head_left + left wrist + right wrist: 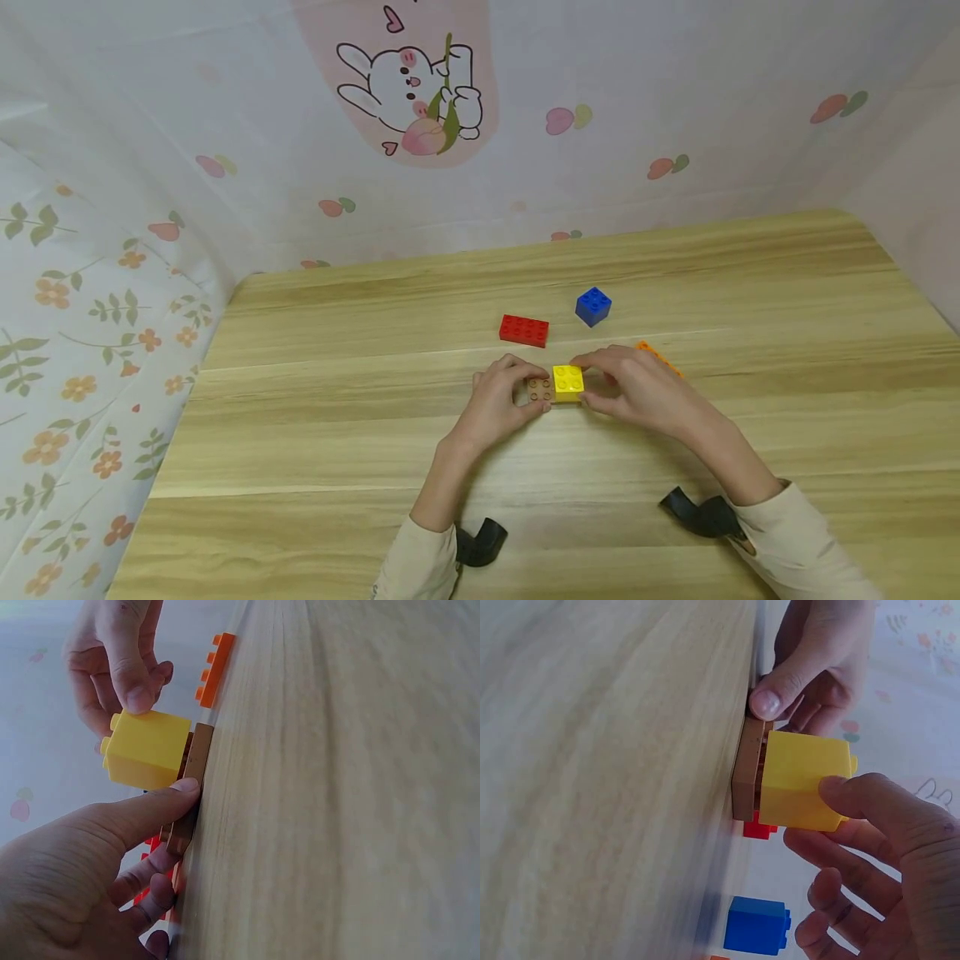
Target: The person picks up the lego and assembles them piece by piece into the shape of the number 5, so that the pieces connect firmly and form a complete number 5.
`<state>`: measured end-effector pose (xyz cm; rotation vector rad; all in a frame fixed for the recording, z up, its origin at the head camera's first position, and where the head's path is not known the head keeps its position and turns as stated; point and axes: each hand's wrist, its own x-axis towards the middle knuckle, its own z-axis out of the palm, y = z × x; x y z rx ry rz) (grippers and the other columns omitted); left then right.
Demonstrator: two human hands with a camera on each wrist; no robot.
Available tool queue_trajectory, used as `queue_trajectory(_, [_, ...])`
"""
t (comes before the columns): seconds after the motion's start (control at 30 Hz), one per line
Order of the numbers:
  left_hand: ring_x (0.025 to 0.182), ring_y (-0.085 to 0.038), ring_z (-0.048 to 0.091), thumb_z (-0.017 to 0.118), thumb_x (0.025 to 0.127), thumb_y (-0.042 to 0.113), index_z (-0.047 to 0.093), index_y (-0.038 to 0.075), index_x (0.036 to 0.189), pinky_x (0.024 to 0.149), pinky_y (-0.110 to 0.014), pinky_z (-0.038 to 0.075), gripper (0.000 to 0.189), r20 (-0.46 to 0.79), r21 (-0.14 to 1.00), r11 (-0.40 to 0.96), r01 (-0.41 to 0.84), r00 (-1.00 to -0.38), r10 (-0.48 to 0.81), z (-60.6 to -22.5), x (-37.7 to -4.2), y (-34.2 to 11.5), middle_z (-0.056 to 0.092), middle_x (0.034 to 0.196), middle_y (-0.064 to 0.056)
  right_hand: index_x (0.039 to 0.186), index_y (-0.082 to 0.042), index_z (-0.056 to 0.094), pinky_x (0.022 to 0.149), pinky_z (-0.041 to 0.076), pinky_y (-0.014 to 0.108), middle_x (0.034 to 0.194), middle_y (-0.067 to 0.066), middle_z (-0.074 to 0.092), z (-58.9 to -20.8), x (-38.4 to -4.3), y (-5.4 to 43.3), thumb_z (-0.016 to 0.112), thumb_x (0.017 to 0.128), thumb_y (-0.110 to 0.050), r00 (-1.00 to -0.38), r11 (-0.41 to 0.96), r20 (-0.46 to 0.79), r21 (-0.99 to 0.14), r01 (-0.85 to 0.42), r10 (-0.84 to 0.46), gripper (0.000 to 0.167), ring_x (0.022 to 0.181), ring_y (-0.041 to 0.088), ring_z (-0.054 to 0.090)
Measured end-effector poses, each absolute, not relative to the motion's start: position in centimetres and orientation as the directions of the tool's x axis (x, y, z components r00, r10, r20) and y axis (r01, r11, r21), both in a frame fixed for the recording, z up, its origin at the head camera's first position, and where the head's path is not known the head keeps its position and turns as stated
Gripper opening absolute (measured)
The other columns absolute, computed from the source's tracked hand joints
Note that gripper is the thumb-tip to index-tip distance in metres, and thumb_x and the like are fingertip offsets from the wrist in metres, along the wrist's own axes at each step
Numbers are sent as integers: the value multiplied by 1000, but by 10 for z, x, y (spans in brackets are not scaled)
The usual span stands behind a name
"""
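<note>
A flat brown toy brick [539, 390] lies on the table, its left end pinched between the thumb and fingers of my left hand [498, 400]. My right hand [637, 385] pinches a yellow square brick [567, 379] by its sides. This yellow brick sits over the right part of the brown one. In the right wrist view a thin gap with studs shows between the yellow brick [806, 780] and the brown brick [748, 769], so it does not look fully pressed down.
Behind the hands lie a red brick [524, 331] and a blue square brick [593, 307]. A thin orange brick [660, 358] is partly hidden behind my right hand. The wooden table [315, 400] meets a printed cloth [262, 167] at its back edge.
</note>
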<state>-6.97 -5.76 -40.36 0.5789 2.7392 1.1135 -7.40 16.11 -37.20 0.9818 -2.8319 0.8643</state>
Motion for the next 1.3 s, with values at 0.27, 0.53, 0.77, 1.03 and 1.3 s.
queue_trajectory(0.27, [95,-12,52,78,77,21,68,15,108,75,-31,29,34,29,694,653,303,-918,395,-404,-70,-57,58,104,3,106,-6,67,49,37,21,82,-2,60,-371,-73,161,77,74,-16,-809,666,182,-482,-569,-559,34,58,6,40])
queue_trajectory(0.53, [96,-11,51,77,77,26,66,14,114,76,-30,31,40,17,700,648,299,-915,404,-402,-70,-58,57,106,4,105,-6,67,50,39,21,88,0,63,-370,-72,160,77,74,-15,-808,671,189,-471,-573,-558,33,58,6,41])
queue_trajectory(0.77, [103,-15,51,76,78,27,60,14,123,87,-37,39,49,87,763,546,345,-893,443,-397,-72,-60,58,116,-1,104,-5,67,51,39,21,89,2,64,-370,-72,159,76,74,-13,-801,662,202,-471,-584,-563,33,58,6,42])
queue_trajectory(1.03, [99,-15,50,73,82,27,66,17,117,83,-33,37,38,144,778,486,399,-865,480,-393,-73,-56,61,113,6,104,-5,68,50,38,21,86,0,63,-370,-73,160,76,73,-13,-795,650,211,-477,-591,-569,32,57,5,40])
queue_trajectory(1.3, [95,-15,50,73,80,27,67,16,116,79,-32,37,38,114,797,484,361,-877,468,-391,-73,-56,64,109,7,104,-5,68,50,38,21,88,1,64,-369,-73,159,77,73,-13,-794,650,214,-474,-593,-569,33,57,6,40])
